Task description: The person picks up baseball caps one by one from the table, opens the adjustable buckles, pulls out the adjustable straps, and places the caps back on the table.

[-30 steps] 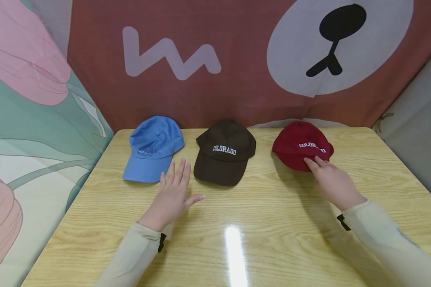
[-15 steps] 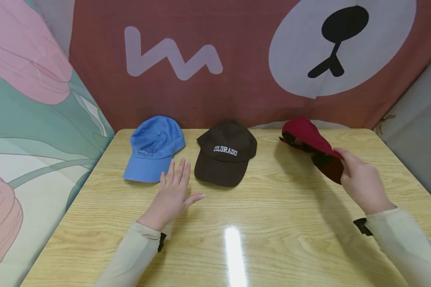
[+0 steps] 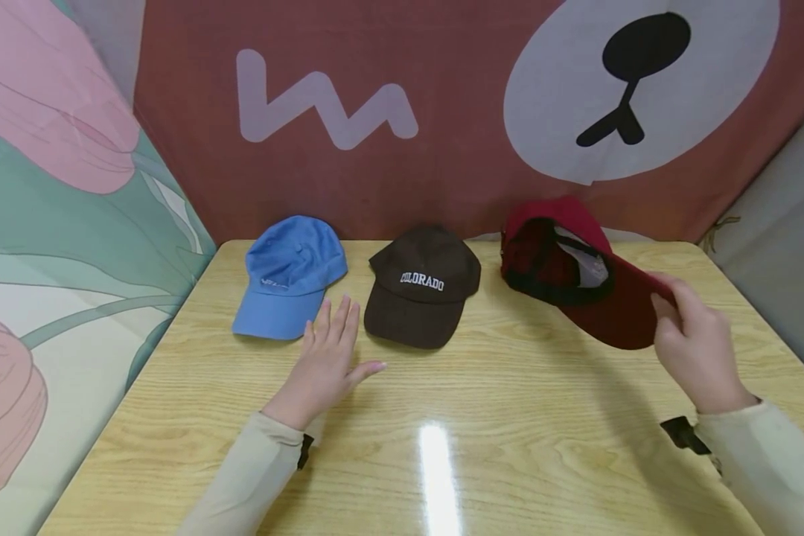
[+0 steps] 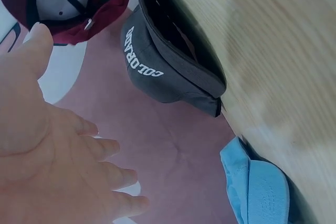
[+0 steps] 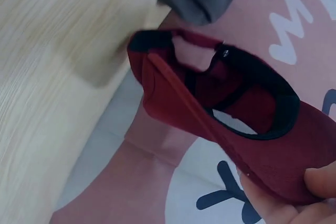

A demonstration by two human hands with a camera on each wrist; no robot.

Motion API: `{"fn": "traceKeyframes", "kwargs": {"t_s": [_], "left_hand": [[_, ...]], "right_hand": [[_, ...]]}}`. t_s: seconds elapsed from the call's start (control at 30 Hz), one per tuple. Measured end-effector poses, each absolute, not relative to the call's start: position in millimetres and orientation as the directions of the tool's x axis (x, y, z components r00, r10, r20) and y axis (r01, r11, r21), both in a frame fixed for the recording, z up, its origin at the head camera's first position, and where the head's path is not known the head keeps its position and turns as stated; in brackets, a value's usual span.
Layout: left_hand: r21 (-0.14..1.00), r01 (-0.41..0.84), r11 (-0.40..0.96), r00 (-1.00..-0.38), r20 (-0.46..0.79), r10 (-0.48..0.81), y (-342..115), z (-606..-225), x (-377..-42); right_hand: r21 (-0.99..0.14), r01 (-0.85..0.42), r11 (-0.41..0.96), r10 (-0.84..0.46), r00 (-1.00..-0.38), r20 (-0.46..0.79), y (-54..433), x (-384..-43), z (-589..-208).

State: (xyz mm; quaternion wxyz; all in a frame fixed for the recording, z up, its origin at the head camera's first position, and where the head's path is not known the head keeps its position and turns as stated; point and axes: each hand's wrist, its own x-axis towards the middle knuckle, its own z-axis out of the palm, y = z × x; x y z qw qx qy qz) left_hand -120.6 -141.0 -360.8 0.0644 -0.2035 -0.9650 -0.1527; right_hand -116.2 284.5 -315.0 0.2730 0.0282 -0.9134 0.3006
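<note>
My right hand (image 3: 700,346) pinches the brim of a red baseball cap (image 3: 633,309), thumb on one side and fingers on the other. The cap is tipped up, its dark-banded inside facing me, and its shadow falls on the table. In the right wrist view the back strap opening of the red cap (image 5: 178,100) shows. My left hand (image 3: 318,365) is spread with straight fingers and holds nothing. It hovers in front of a blue baseball cap (image 3: 295,257) and a dark brown baseball cap (image 3: 418,320) lettered COLORADO.
A light wood table (image 3: 509,447) carries the caps along its far edge. Behind it hangs a reddish-brown cloth (image 3: 455,134) with a bear's muzzle. A flower-print cloth (image 3: 74,283) hangs at the left, and a pale cloth (image 3: 777,186) at the right.
My right hand has taken hold of the red cap's brim, lifted it off the table and turned its inside toward me, moving rightward. My left hand has stayed nearly still.
</note>
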Motion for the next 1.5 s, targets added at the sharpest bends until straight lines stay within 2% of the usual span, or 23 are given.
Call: {"fn": "traceKeyframes", "kwargs": {"t_s": [0.4,0.67,0.93,1.23,1.5], "left_hand": [[0.3,0.412,0.86,-0.91,0.178,0.374,-137.1,-362.0,-120.7],[0.318,0.41,0.855,-0.912,0.155,0.38,-133.4,-359.3,-121.4],[0.313,0.452,0.835,-0.889,0.232,0.394,-131.4,-359.1,-123.7],[0.335,0.457,0.824,-0.886,0.251,0.389,-128.4,-358.8,-123.4],[0.361,0.448,0.818,-0.89,0.264,0.371,-125.8,-358.3,-123.9]], "right_hand": [[-0.565,-0.32,0.76,0.12,-0.787,0.606,271.9,-107.1,-308.9],[-0.604,-0.355,0.714,0.122,-0.786,0.606,263.8,-102.0,-302.2],[-0.641,-0.393,0.659,0.125,-0.784,0.609,258.7,-101.0,-300.0],[-0.603,-0.509,0.615,0.064,-0.729,0.681,252.4,-100.5,-301.1],[-0.577,-0.562,0.593,0.036,-0.697,0.716,248.2,-100.2,-302.9]]}}
